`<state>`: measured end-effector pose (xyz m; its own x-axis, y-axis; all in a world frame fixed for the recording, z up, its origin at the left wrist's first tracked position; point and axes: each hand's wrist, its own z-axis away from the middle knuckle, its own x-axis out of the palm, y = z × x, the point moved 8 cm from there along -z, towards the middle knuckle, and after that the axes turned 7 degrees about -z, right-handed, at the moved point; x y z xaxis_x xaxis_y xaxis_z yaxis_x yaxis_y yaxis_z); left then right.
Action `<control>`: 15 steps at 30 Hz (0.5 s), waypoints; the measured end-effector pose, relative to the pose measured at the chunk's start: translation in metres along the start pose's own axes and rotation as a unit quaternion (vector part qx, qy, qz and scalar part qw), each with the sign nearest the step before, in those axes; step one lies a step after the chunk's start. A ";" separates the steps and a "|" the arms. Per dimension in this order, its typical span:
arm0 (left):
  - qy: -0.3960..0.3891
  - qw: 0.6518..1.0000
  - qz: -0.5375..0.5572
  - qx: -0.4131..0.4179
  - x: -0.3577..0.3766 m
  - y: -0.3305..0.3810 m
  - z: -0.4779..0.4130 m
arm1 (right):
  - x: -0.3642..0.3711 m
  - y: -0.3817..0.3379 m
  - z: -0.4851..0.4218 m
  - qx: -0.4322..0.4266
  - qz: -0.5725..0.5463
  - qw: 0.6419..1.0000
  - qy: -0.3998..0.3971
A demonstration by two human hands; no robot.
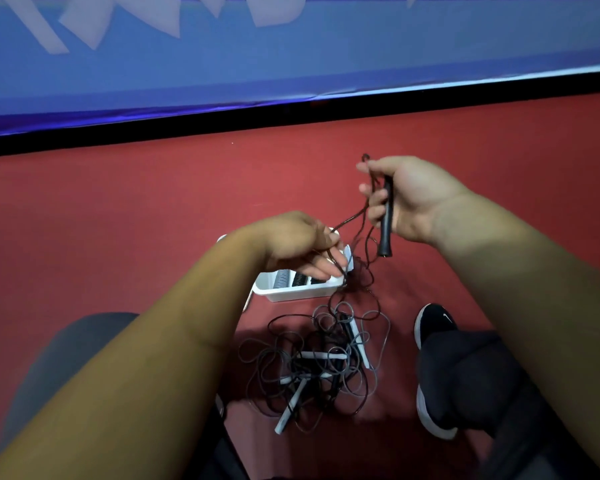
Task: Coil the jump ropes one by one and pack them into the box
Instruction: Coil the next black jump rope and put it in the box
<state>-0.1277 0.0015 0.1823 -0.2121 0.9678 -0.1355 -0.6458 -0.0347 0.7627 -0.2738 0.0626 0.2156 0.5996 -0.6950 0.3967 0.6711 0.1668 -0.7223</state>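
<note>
Two hands work above a red floor (118,220). Right hand (404,199) grips a black handle (386,220) and rope loops; left hand (302,245) pinches the dark rope (352,216) over the white box (291,289). A tangled rope pile (319,362) lies nearer, left of a black shoe (433,323).

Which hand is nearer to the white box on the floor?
Left. The left hand hovers directly over the white box, pinching cord; the right hand is higher, gripping a black handle.

We count one white box (293,289), one black handle (386,225) above it, several tangled ropes (312,362) below it, two shoes (430,327).
</note>
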 end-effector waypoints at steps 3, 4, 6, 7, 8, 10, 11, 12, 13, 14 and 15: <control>0.040 0.991 0.128 0.021 -0.013 0.015 0.005 | -0.019 0.020 -0.004 0.069 0.095 0.990 0.073; 0.050 0.984 0.172 0.026 -0.017 0.018 0.007 | -0.023 0.026 -0.004 0.090 0.119 0.985 0.086; 0.068 0.961 0.264 0.037 -0.025 0.022 0.008 | -0.019 0.039 0.001 0.129 0.150 0.977 0.076; 0.075 0.949 0.304 0.043 -0.029 0.023 0.008 | -0.013 0.045 0.005 0.144 0.158 0.975 0.054; 0.081 0.937 0.337 0.048 -0.032 0.023 0.009 | -0.004 0.050 0.008 0.153 0.163 0.974 0.025; 0.097 0.911 0.396 0.062 -0.037 0.023 0.007 | 0.012 0.054 0.013 0.153 0.185 0.970 -0.039; 0.109 0.899 0.418 0.073 -0.042 0.023 0.006 | 0.017 0.056 0.015 0.152 0.206 0.965 -0.063; 0.124 0.886 0.437 0.086 -0.048 0.022 0.006 | 0.021 0.057 0.017 0.152 0.228 0.958 -0.082; 0.141 0.874 0.455 0.099 -0.056 0.021 0.005 | 0.024 0.059 0.018 0.155 0.249 0.951 -0.097; 0.162 0.862 0.468 0.108 -0.065 0.017 0.005 | 0.025 0.061 0.018 0.157 0.264 0.945 -0.108; 0.185 0.852 0.476 0.116 -0.075 0.014 0.004 | 0.026 0.062 0.019 0.156 0.276 0.942 -0.114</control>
<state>-0.1178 -0.0701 0.2053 -0.8028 0.3820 0.4578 0.1023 -0.6682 0.7369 -0.2082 0.0684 0.1924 0.9485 -0.2808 0.1470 0.3046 0.6801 -0.6669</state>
